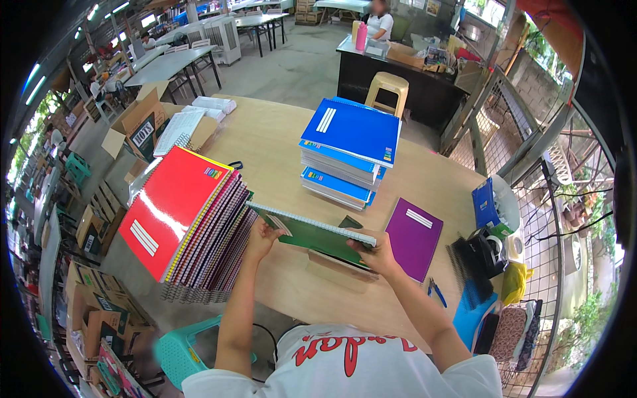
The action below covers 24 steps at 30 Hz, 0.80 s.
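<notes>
A green spiral notebook (315,240) is tilted up on its edge above the table, its white page edge upward. My left hand (264,237) grips its left end, and my right hand (374,252) grips its right end with the thumb on the cover. Under the notebook, a light brown block or box (342,273) partly shows. Beside my left arm stands a tall stack of spiral notebooks with a red notebook (176,209) on top. A purple notebook (417,237) lies flat just right of my right hand.
Beyond the green notebook rises a stack of blue notebooks (352,132). Along the right edge are blue-handled pliers (436,292), black spiral coils (470,270), a black tape dispenser (489,252) and a yellow bag (517,284). An open carton (142,126) stands far left; a green stool (189,355) is near-left.
</notes>
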Motion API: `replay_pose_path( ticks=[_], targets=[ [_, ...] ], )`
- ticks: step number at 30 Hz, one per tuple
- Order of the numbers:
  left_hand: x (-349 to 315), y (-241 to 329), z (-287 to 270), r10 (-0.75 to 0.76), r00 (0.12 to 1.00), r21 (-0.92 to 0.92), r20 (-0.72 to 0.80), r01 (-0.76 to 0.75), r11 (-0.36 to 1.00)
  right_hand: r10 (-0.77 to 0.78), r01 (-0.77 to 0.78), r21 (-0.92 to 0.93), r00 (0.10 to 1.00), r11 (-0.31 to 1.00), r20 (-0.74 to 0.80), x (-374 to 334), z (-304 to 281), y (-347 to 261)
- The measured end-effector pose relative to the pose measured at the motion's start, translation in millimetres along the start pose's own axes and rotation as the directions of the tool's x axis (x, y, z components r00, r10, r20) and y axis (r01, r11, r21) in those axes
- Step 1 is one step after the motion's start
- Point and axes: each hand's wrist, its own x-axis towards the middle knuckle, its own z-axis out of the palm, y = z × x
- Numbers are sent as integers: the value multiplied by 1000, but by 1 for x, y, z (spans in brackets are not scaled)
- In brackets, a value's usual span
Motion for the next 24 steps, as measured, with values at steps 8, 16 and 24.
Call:
replay_pose_path(
  ticks=[8, 16, 24],
  targets=[
    [-28, -42, 23, -100, 987, 62, 126, 93, 994, -74, 74, 34, 997, 997, 2, -37, -15, 39],
    [-42, -68, 68, -118, 969, -94, 218, 141, 985, 155, -153, 26, 965, 988, -210, -123, -3, 111],
    [-78, -87, 54, 50, 999, 503, 12, -49, 863, 296, -248, 195, 914, 949, -277, -127, 21, 124]
  ],
)
